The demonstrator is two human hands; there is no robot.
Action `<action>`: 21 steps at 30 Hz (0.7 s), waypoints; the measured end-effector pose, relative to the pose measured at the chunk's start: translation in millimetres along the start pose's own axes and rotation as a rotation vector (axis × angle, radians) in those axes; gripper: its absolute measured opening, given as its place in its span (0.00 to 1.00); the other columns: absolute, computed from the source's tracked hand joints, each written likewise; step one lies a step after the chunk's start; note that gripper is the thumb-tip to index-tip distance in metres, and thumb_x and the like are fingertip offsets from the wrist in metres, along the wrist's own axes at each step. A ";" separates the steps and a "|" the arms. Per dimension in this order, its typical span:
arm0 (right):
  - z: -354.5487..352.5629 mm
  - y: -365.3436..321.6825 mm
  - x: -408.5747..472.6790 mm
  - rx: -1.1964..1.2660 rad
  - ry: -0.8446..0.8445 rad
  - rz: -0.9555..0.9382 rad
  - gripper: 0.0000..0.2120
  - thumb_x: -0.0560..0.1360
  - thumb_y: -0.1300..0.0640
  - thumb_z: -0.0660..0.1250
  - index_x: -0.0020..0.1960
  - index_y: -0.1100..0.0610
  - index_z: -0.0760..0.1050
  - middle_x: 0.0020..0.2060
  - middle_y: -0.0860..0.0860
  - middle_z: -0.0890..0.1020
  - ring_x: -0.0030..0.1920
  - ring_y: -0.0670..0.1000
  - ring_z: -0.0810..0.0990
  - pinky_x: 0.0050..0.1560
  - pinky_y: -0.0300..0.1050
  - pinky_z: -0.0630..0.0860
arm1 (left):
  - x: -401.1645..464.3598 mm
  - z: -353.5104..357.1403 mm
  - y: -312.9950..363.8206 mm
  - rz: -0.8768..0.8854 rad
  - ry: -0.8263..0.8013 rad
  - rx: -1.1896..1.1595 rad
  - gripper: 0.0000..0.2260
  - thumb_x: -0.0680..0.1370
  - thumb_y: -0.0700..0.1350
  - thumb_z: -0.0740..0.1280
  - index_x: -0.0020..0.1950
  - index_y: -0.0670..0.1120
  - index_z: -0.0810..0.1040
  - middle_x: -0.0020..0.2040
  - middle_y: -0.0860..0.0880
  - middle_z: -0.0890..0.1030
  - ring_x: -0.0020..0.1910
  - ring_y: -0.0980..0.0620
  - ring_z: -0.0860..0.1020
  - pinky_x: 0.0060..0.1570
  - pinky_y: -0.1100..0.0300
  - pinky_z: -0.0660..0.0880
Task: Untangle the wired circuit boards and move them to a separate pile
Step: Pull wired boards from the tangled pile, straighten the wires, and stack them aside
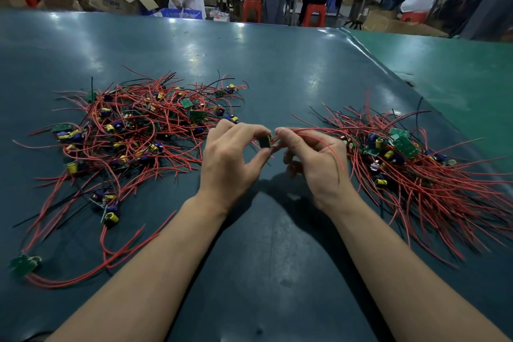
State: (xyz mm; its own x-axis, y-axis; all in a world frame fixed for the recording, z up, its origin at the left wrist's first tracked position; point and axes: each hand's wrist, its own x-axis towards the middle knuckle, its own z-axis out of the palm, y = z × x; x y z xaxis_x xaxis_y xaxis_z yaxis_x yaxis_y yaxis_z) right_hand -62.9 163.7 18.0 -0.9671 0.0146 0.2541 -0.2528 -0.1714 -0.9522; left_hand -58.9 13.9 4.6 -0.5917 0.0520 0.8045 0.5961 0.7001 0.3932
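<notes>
Red wires (319, 134) trail from the small circuit board (265, 142) pinched by the left hand (230, 158) between both piles, the right hand (313, 158) gripping them; tugging could snag the sorted pile (410, 164).

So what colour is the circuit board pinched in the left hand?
Green circuit board, left hand pinching it; head view.

one head-worn view — looking forward and down, close over the table (277, 64).

bare mat (272, 244) between tangled pile (138, 130), sorted pile (416, 164)
</notes>
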 end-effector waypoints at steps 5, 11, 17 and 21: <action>0.5 3.8 -2.3 -0.027 -0.098 0.043 0.05 0.75 0.64 0.71 0.49 0.58 0.83 0.36 0.53 0.80 0.30 0.46 0.74 0.25 0.39 0.69 | -1.2 -0.2 -4.3 0.013 0.015 0.075 0.09 0.70 0.43 0.77 0.47 0.43 0.84 0.44 0.49 0.84 0.41 0.42 0.75 0.44 0.45 0.74; 1.6 5.6 -3.1 -0.124 -0.098 -0.062 0.06 0.76 0.63 0.70 0.49 0.55 0.84 0.41 0.55 0.82 0.27 0.46 0.71 0.23 0.40 0.69 | -2.7 2.2 -3.5 0.019 0.010 0.083 0.09 0.70 0.46 0.77 0.43 0.41 0.84 0.40 0.47 0.84 0.37 0.41 0.74 0.40 0.47 0.75; 0.5 5.7 2.3 -0.121 0.035 -0.086 0.07 0.75 0.61 0.72 0.38 0.54 0.83 0.22 0.47 0.73 0.23 0.46 0.65 0.24 0.38 0.62 | -1.5 3.0 -2.0 -0.032 -0.023 0.102 0.09 0.71 0.48 0.76 0.46 0.44 0.85 0.42 0.50 0.84 0.38 0.43 0.73 0.42 0.48 0.74; -4.1 0.5 9.7 0.036 0.214 0.004 0.12 0.73 0.60 0.74 0.30 0.55 0.81 0.23 0.49 0.72 0.22 0.46 0.65 0.24 0.37 0.62 | 0.1 3.3 -3.2 -0.036 0.012 0.123 0.08 0.70 0.46 0.77 0.41 0.43 0.83 0.40 0.49 0.83 0.38 0.41 0.74 0.43 0.47 0.74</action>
State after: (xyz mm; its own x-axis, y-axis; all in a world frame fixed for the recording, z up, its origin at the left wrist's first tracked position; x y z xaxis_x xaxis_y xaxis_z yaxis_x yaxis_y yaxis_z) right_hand -72.5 167.8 19.3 -0.9533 0.2220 0.2049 -0.2515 -0.2073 -0.9454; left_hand -62.7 14.0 1.9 -0.6049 0.0173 0.7961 0.5032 0.7831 0.3653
